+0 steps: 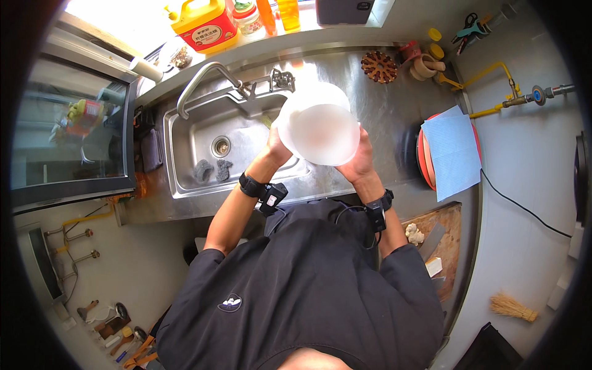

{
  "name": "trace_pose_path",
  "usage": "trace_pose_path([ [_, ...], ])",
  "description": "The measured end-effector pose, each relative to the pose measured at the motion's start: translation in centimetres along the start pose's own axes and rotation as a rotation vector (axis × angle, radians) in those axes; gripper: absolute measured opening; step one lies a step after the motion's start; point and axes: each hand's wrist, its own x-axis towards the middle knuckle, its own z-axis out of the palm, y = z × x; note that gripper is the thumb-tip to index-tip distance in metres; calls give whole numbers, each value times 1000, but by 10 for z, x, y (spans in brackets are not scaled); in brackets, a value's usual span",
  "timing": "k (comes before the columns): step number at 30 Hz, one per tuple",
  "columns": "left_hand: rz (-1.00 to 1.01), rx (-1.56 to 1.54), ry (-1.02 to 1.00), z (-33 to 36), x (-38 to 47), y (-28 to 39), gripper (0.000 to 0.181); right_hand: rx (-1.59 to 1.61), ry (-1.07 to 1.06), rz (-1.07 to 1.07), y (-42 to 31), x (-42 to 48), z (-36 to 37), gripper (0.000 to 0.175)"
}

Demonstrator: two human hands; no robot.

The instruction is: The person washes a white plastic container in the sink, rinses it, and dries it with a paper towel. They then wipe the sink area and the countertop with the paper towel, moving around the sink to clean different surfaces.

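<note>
Between both my hands I hold a round white translucent container (319, 134), raised high in front of me above the sink's right edge and the counter. It is blurred close to the camera, and I cannot tell whether it is one vessel or two nested ones. My left hand (276, 149) grips its left side, fingers mostly hidden behind it. On the opposite side, my right hand (360, 159) supports it from the lower right. Below and to the left lies the stainless steel sink (199, 138), with two grey scouring pads (224, 170) near its drain (221, 146).
A curved faucet (208, 69) arches over the sink. On the sill stands a yellow-and-red detergent jug (203, 27). A wooden trivet (379, 67) and a mortar (423, 67) sit at the back right. A blue cloth (453, 152) covers red round ware. An open window (74, 125) juts in at left.
</note>
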Motion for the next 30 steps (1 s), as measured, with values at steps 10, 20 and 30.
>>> trace_pose_path([
  [10, -55, 203, 135, -7, 1, -10, 53, 53, 10, 1, 5, 8, 9, 86],
  [20, 17, 316, 170, -16, -4, 5, 36, -26, -75, -16, 16, 6, 21, 88],
  [30, 277, 784, 86, 1, -10, 37, 23, -180, -153, 19, 12, -4, 15, 89],
])
